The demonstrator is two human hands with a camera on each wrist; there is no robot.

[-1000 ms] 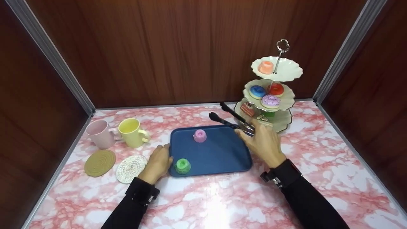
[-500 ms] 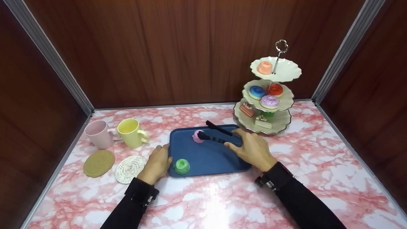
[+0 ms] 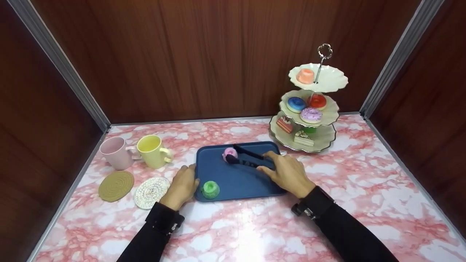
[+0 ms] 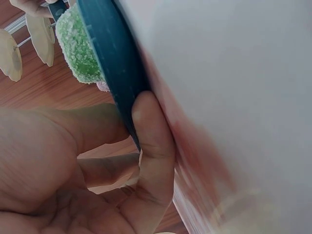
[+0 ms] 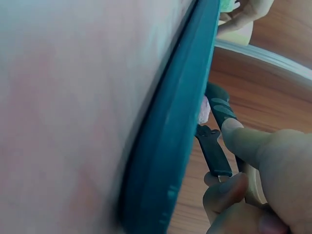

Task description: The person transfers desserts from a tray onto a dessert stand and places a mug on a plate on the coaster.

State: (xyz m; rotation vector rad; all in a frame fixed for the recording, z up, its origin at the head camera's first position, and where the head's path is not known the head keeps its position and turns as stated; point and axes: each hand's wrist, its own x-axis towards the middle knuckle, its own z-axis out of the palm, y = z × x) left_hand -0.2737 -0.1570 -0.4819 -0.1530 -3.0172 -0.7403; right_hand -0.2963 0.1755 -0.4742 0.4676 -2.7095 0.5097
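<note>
My left hand grips the left rim of a blue tray. In the left wrist view the thumb is at the rim's upper side and a finger reaches under it. My right hand holds black tongs between thumb and fingers, over the tray's right part. Their tips lie on either side of a small pink cake near the tray's back edge. A green sugar-coated cake sits in the tray's front left corner, near the left hand.
A three-tier stand with toy donuts and cake pieces stands at the back right. On the left are a pink mug, a yellow mug, a tan coaster and a speckled coaster. Wooden panels enclose the table.
The right hand has moved the tongs left and down from beside the stand to the pink cake, and their tips are closer together. The left hand has stayed at the tray's rim.
</note>
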